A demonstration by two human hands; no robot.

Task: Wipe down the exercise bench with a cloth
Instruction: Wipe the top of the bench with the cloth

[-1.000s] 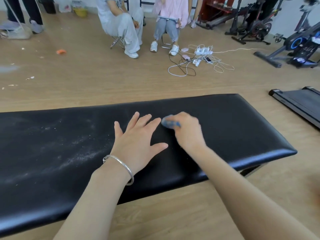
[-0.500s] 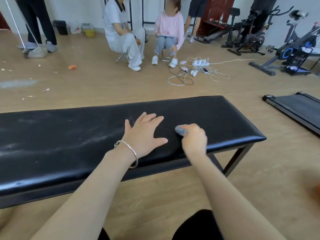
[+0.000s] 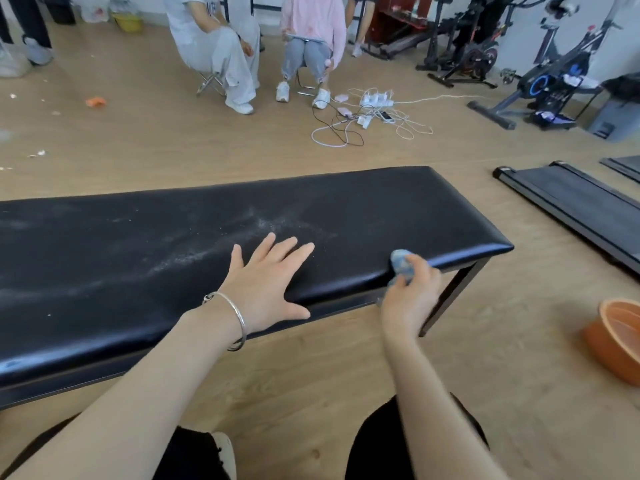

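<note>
A long black padded exercise bench (image 3: 121,258) runs across the view, streaked with pale dust along its middle. My left hand (image 3: 266,289) lies flat on the pad near its front edge, fingers spread, a silver bangle on the wrist. My right hand (image 3: 412,296) grips a small balled blue cloth (image 3: 401,265) and holds it against the bench's front edge near the right end. Most of the cloth is hidden inside the fingers.
An orange basin (image 3: 616,337) sits on the wooden floor at the right. A flat treadmill (image 3: 575,202) lies beyond it. Two seated people (image 3: 225,46), tangled chargers and cables (image 3: 367,112), and exercise bikes (image 3: 547,74) fill the far side. My knees (image 3: 381,441) are below.
My right hand has drawn the cloth from the top of the pad toward me, down onto its front edge. The left hand stays flat on the pad. The camera pulled back.
</note>
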